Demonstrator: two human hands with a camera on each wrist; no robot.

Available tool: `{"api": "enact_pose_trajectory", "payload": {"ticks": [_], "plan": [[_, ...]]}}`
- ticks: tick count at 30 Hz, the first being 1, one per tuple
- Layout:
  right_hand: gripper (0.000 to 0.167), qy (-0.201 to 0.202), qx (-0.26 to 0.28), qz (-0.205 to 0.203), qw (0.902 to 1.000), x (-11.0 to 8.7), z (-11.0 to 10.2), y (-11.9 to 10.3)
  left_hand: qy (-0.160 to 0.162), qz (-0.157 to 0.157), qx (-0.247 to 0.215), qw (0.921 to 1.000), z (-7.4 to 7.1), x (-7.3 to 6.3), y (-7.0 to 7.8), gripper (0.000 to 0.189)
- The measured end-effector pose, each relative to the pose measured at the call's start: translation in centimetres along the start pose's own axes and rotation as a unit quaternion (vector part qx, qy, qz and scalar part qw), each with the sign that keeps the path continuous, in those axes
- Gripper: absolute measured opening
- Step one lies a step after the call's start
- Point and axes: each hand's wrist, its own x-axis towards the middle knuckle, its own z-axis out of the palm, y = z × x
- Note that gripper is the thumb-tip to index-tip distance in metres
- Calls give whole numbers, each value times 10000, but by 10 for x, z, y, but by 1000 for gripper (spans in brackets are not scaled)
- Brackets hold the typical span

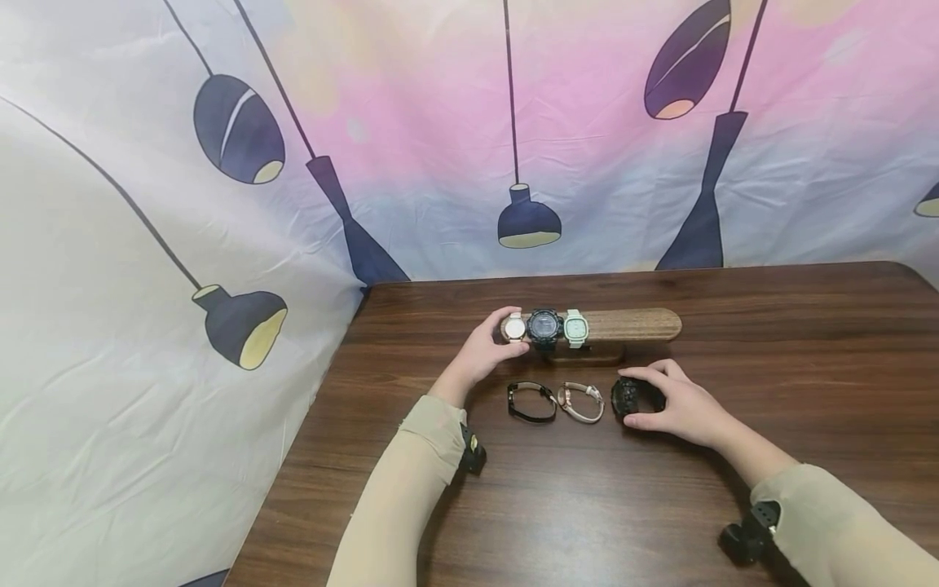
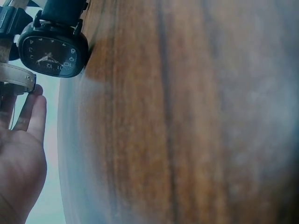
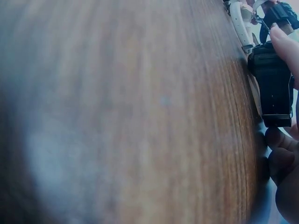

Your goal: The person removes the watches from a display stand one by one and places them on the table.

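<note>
Only the head view shows the left hand [image 1: 480, 352] pinching the rose-gold watch [image 1: 514, 328] while the right hand [image 1: 678, 405] grips the black watch [image 1: 628, 396].

six watches [image 1: 544, 326]: three on one wooden stand [image 1: 632, 324], three on one table [image 1: 770, 359]

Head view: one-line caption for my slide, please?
Left hand holds the rose-gold watch on the wooden stand; right hand grips a black watch.

A dark wooden bench [image 1: 770, 383] carries a wooden watch stand [image 1: 631, 324]. Three loose watches lie before it: black-strapped [image 1: 531, 402], rose-gold [image 1: 581, 401], chunky black [image 1: 629, 395].
</note>
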Motion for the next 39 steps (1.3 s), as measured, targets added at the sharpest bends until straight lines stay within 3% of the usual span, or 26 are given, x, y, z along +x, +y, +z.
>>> {"api": "enact_pose_trajectory", "payload": {"ticks": [12,21,30,39], "plan": [[70,-66,-60,-10,10000,-1,0,-1,-19,5,-65,10000,1,0,0,63],[67,-173,16,-235,9996,1,-4,-1,-9,-62,100,9999,0,0,0,63],[58,72,569,-76,9983,-1,-17,3,4,-12,88,10000,0,1,-1,66],[55,749,130,-228,9968,5,-33,1,-27,22,36,10000,0,2,-1,66]]}}
